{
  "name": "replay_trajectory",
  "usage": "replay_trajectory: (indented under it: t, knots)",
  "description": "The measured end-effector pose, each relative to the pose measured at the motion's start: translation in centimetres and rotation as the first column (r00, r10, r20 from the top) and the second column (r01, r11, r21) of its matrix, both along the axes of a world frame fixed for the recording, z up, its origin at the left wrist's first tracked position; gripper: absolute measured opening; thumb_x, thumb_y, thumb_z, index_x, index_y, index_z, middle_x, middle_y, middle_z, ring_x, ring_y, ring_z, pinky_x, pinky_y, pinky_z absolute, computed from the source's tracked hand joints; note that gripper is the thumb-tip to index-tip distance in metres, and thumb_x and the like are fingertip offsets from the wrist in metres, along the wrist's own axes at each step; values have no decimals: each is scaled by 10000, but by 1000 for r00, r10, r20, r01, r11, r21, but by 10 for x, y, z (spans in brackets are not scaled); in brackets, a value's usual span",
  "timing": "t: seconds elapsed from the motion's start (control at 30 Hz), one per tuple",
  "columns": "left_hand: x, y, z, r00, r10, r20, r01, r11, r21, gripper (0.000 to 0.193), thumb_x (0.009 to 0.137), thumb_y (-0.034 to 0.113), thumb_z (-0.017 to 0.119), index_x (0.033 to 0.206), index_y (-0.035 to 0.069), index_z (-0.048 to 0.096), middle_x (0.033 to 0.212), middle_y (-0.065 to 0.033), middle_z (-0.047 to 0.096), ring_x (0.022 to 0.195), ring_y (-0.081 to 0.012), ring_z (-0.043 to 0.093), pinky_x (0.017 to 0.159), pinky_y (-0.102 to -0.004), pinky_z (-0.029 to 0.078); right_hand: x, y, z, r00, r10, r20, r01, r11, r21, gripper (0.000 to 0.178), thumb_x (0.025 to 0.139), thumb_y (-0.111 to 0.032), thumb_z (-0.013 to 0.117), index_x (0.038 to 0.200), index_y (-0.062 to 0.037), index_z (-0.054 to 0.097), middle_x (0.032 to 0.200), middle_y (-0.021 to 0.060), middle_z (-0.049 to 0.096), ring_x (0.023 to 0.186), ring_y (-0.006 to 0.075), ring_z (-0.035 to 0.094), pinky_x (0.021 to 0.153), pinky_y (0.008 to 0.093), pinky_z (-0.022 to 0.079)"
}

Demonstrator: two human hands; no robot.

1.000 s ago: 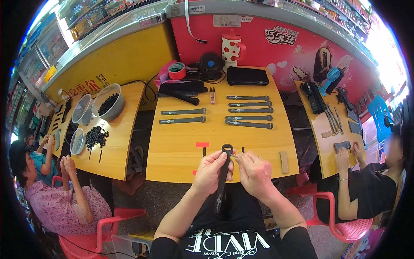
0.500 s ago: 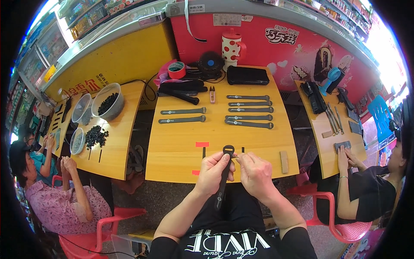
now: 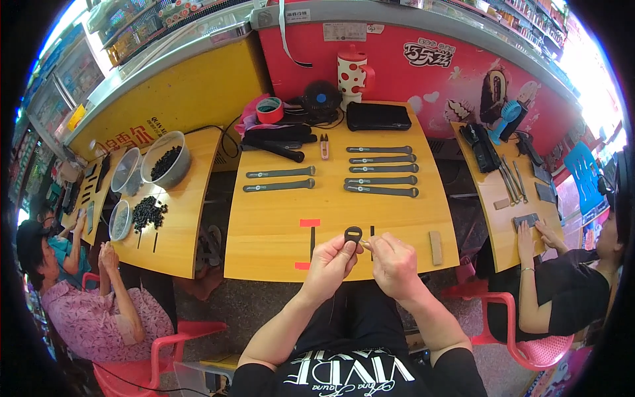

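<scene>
At the table's near edge, my left hand (image 3: 331,266) pinches a dark grey strap (image 3: 353,233) just below its rounded, slotted end. The rest of that strap is hidden behind the hand or lost against dark clothing. Close by, my right hand (image 3: 395,266) has its fingers closed beside the strap end, with a small thin item between the fingertips, too small to name. Beyond the hands lie two grey straps (image 3: 279,186) on the left and several matching straps (image 3: 380,180) stacked in a column on the right.
Thread snips (image 3: 325,147), black fabric pieces (image 3: 281,140), red tape (image 3: 269,111), a black case (image 3: 378,116) and a spotted tumbler (image 3: 352,76) sit at the far side. A tan block (image 3: 435,248) lies right. People work at both side tables; tubs (image 3: 165,159) of black pieces stand left.
The slotted strap end has shifted slightly down and right, and its hanging length no longer shows below my left hand. My right hand stays beside it. The right-hand co-worker's hands have moved apart.
</scene>
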State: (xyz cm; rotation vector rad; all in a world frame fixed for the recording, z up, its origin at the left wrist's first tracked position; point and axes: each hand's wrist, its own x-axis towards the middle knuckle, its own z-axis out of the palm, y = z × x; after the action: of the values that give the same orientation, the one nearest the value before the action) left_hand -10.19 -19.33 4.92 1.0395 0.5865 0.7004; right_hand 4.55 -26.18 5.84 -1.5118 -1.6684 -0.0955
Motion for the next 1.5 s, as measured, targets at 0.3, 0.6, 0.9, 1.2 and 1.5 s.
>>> replay_trajectory:
  t: [0.3, 0.6, 0.9, 1.2, 1.5]
  knots:
    - [-5, 6, 3, 992, -102, -74, 107, 992, 63, 213, 1053, 138, 491, 922, 42, 629, 626, 78, 438, 528, -12, 344, 480, -193, 259, 19, 0, 10, 985, 96, 143, -94, 995, -22, 177, 744, 54, 675, 907, -8, 643, 726, 111, 580, 626, 289, 617, 530, 371, 478]
    - [0, -14, -10, 998, -32, 53, 28, 997, 67, 221, 1062, 188, 483, 977, 35, 618, 619, 54, 441, 508, -31, 352, 467, -192, 259, 17, 8, 7, 993, 116, -7, -115, 988, 102, 151, 744, 36, 686, 882, -7, 643, 735, 110, 585, 624, 282, 615, 523, 362, 472]
    - [-5, -3, 8, 996, -46, -74, 54, 992, 114, 176, 1041, 155, 530, 1089, 31, 646, 681, 28, 543, 539, -35, 457, 477, -188, 357, 28, 0, 29, 935, 177, 307, -181, 983, -14, 240, 689, -45, 639, 929, -51, 642, 752, 72, 549, 659, 252, 612, 540, 363, 477]
    - [-2, -3, 9, 1000, 5, 4, -6, 987, 161, 135, 1009, 111, 583, 1058, 9, 656, 680, 42, 531, 535, -21, 433, 456, -179, 308, 36, -4, 35, 909, 160, 385, -149, 987, -59, 224, 697, -81, 642, 920, -55, 633, 776, 64, 550, 667, 230, 602, 541, 347, 471]
    - [-1, -3, 16, 1000, -8, 23, 8, 999, 38, 238, 1047, 205, 527, 1058, 6, 656, 665, 18, 535, 489, -36, 414, 437, -183, 316, 33, -11, 39, 927, 144, 346, -156, 988, 8, 218, 686, -85, 660, 900, -56, 632, 755, 55, 536, 650, 223, 605, 526, 337, 467]
